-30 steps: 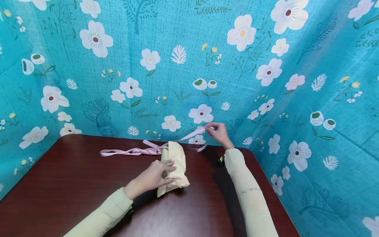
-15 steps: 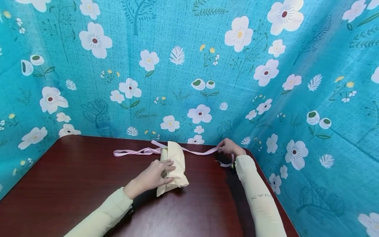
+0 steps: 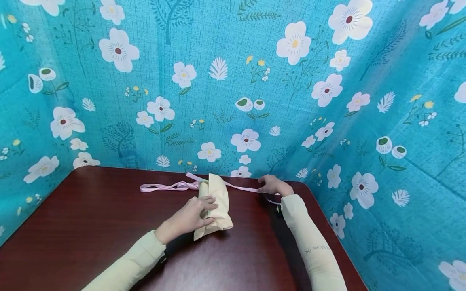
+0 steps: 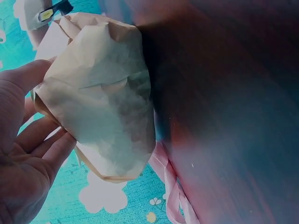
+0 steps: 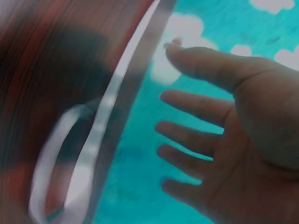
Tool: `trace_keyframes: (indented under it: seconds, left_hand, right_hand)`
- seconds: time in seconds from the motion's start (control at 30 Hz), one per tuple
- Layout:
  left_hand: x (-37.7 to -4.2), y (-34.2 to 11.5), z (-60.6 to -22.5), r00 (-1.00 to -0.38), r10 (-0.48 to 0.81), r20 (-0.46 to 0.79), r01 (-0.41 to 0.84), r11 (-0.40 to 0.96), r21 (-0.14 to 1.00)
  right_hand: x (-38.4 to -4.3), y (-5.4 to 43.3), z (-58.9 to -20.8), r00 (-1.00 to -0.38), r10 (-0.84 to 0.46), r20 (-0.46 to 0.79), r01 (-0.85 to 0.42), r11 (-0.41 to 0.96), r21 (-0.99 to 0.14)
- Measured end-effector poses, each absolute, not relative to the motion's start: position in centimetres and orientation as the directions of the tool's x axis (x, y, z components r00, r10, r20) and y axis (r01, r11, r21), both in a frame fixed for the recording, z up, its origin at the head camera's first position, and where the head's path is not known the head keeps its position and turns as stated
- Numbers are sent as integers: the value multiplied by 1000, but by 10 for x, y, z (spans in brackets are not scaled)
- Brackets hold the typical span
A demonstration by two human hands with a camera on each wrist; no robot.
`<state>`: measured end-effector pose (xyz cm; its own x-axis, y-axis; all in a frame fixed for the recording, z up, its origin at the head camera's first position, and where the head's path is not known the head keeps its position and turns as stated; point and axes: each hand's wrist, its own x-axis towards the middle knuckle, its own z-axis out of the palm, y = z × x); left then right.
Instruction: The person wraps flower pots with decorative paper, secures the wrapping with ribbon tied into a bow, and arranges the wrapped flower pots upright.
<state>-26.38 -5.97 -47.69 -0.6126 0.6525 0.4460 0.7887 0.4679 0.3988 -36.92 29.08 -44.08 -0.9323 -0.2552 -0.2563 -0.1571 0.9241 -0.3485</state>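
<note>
A cream paper-wrapped package (image 3: pixel 218 202) lies on the table, its paper folded over and creased. My left hand (image 3: pixel 191 214) grips its left side; in the left wrist view the thumb and fingertips hold the edge of the wrapping (image 4: pixel 100 93). A pink ribbon (image 3: pixel 240 187) passes behind or beneath the package's far end and runs out to both sides. My right hand (image 3: pixel 274 186) is over the ribbon's right part. In the right wrist view its fingers are spread and hold nothing, and the ribbon (image 5: pixel 100 121) lies apart from them, looping back at its end.
The dark red-brown table (image 3: pixel 109 226) ends at the back against a blue flowered curtain (image 3: pixel 218 97), which also hangs at both sides. A twisted loop of the pink ribbon (image 3: pixel 164 187) lies left of the package.
My right hand drew the pink ribbon to the right and down onto the table, then let it go and moved slightly left. The left hand has stayed on the package.
</note>
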Motion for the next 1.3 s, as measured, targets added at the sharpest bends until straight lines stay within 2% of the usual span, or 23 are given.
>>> trace_keyframes:
  seconds: [0.17, 0.27, 0.4, 0.53, 0.6, 0.7, 0.8, 0.93, 1.1, 1.3]
  left_hand:
    - [-263, -59, -477, -600, 657, 455, 798, 449, 403]
    - [-265, -59, -477, -597, 649, 472, 800, 436, 412]
    - [-269, -59, -479, -622, 620, 477, 778, 425, 463]
    - [-270, -59, -481, -639, 613, 465, 760, 409, 505]
    - [-270, -60, -480, -629, 623, 464, 767, 403, 498]
    - [-268, -63, -479, -613, 637, 467, 778, 385, 496]
    - [-267, -67, -478, -617, 648, 446, 767, 367, 526]
    - [-265, -69, -478, -623, 668, 407, 747, 355, 561]
    - [-266, -73, -480, -622, 692, 367, 734, 351, 581]
    - [-281, -84, -473, -640, 688, 340, 667, 278, 692]
  right_hand:
    - [-349, 256, -431, -878, -450, -161, -354, 838, -415]
    - [-331, 232, -423, -805, -586, -95, -477, 733, -485]
    - [-305, 203, -418, -704, -708, -50, -544, 583, -603]
    - [-285, 180, -421, -648, -761, -8, -637, 549, -541]
    - [-277, 171, -425, -656, -755, 5, -668, 577, -469]
    - [-268, 159, -431, -706, -709, 16, -660, 648, -380]
    - [-260, 149, -436, -772, -634, 39, -608, 720, -335]
    - [-252, 139, -440, -826, -557, 82, -555, 779, -291]
    - [-246, 132, -443, -848, -520, 101, -527, 809, -261]
    - [-245, 127, -444, -864, -491, 109, -503, 836, -221]
